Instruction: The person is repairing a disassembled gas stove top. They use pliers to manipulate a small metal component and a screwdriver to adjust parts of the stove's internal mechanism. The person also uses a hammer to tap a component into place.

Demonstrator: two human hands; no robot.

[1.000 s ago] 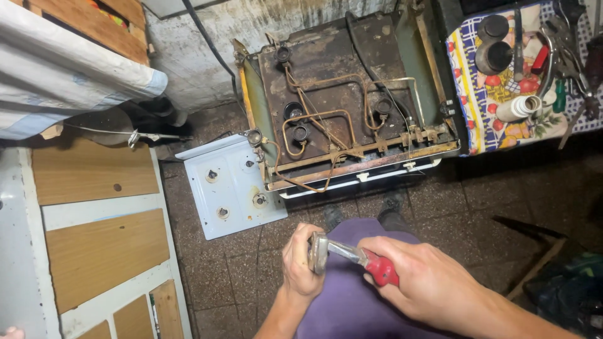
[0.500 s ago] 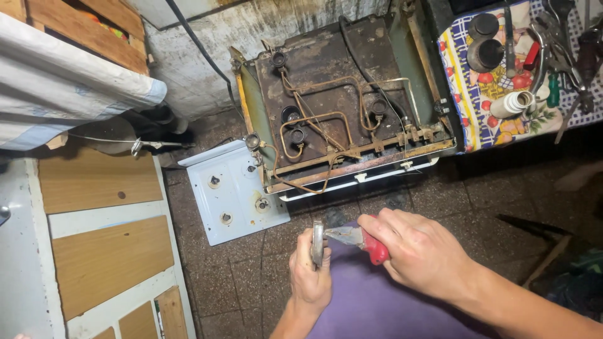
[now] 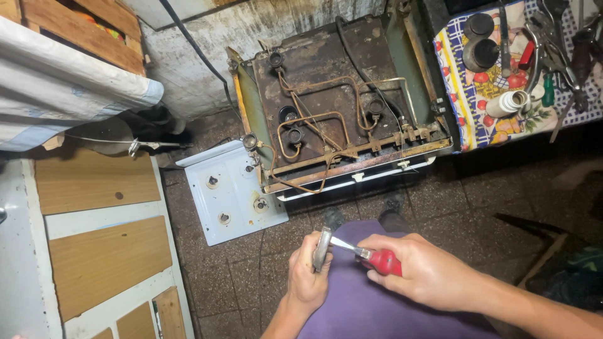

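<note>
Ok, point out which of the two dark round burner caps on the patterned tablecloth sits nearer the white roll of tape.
The lower dark round burner cap: it lies closer to the white roll of tape on the patterned tablecloth than the upper dark cap near the picture's top edge.

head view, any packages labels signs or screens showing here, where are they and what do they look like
No packages, labels, signs or screens can be made out. Nearest in kind:
White roll: on the patterned cloth at upper right, a pale cylinder lying on its side.
Red-handled tool: in the right hand, its blade against the metal piece held by the left hand.

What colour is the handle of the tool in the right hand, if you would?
Red, seen in the head view: the tool handle in the right hand.
</note>
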